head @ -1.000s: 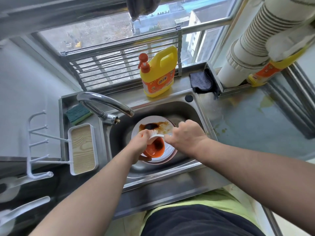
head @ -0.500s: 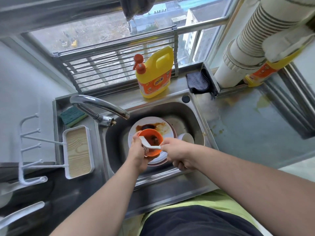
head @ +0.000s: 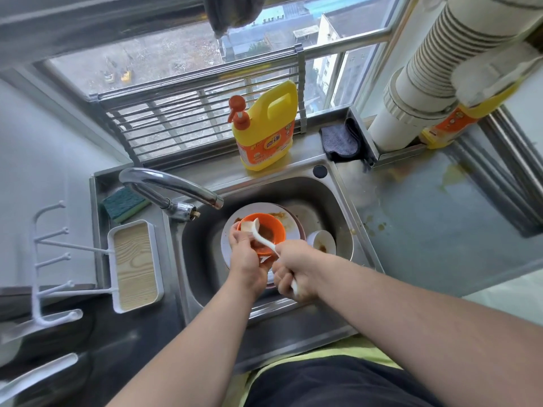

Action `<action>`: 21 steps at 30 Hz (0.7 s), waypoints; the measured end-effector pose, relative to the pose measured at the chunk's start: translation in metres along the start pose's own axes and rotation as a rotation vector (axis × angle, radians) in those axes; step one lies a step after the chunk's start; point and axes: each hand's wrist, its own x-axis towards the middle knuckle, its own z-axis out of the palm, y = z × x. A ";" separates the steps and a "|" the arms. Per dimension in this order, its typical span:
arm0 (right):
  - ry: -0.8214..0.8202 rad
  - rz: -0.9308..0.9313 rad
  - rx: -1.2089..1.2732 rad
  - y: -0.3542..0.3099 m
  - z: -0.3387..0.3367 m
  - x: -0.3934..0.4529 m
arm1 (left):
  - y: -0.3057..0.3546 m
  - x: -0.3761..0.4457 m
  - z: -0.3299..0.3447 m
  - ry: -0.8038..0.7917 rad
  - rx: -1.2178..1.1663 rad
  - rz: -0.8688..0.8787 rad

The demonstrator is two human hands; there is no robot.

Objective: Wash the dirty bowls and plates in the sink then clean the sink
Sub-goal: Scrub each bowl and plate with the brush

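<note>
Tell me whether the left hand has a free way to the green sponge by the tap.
Probably not yet: the left hand grips the orange bowl. The green sponge lies uncovered, left of the faucet, once the bowl is down.

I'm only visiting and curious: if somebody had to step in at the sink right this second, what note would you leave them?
Left hand holds the orange bowl by its near rim, over the white plate in the sink.
Right hand grips the white spoon, its scoop end in the bowl.
A small white cup sits to the right of the plate.
Done: nothing looks washed; bowl, plate and cup show brown sauce.
Left: wash everything, then clean the sink. Sponge and soap bottle are untouched; no water runs from the tap.
</note>
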 end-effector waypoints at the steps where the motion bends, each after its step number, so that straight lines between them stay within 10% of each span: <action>1: -0.022 -0.015 0.035 0.000 0.005 0.000 | 0.000 -0.003 0.006 0.000 0.031 0.029; 4: 0.120 -0.158 -0.224 0.010 0.008 0.006 | 0.008 0.005 0.008 0.010 0.072 0.117; 13: 0.381 -0.924 -2.253 -0.037 -0.025 -0.027 | 0.042 0.018 -0.027 0.013 0.389 -0.199; 16: 0.499 -1.086 -2.458 -0.048 -0.013 -0.026 | 0.043 0.022 -0.031 -0.012 0.465 -0.279; 21: 0.555 -0.835 -2.235 -0.034 -0.028 -0.012 | 0.039 0.028 -0.036 0.023 0.477 -0.199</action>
